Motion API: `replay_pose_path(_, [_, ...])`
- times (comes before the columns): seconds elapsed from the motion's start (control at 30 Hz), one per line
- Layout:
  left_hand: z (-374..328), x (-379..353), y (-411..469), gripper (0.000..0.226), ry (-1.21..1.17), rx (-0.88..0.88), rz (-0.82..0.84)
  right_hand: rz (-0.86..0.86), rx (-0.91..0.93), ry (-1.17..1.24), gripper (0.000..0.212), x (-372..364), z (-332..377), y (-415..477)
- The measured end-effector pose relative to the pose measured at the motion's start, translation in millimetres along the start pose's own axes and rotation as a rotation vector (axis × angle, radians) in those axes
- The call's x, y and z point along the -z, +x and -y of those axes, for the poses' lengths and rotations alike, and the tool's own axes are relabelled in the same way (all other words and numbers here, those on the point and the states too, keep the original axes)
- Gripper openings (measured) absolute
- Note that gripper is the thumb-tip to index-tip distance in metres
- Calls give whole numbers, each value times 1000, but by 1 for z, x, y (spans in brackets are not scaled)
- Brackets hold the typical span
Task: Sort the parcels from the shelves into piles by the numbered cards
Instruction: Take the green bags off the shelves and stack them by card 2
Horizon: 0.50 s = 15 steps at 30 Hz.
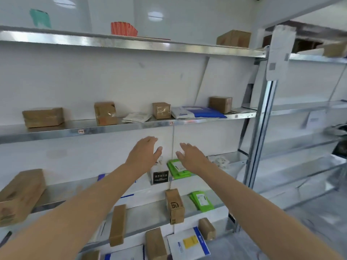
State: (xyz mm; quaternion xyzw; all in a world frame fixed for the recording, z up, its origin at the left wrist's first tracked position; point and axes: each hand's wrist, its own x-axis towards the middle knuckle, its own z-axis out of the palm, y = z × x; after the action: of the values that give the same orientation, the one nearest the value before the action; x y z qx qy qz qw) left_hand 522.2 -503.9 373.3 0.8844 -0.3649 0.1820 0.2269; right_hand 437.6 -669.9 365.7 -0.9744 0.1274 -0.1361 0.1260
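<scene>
Both my arms reach forward toward a metal shelf rack. My left hand [145, 153] and my right hand [189, 156] are open, fingers straight, empty, a little apart, held in front of the third shelf. Just below and behind them lie a white box with a black label [160, 176] and a green mailer [177, 168]. On the shelf above [131, 126] stand several brown cardboard parcels [161, 110] and a blue and white mailer [199, 112]. No numbered cards are visible.
Lower shelves hold brown boxes [174, 206], a second green mailer [201, 201] and white and blue mailers [189, 243]. The top shelf carries a red object [123, 29] and a brown box [233, 38]. A steel upright [261, 132] divides this rack from another at right.
</scene>
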Motion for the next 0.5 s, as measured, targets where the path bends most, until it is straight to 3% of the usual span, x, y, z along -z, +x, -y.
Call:
replay_pose_path(0.2, [-21, -60, 35, 49, -40, -79, 96, 47, -151, 6, 54, -5, -50, 13])
replay_pose_path(0.5, [7, -144, 95, 45, -4, -142, 155, 130, -154, -29, 44, -27, -91, 90])
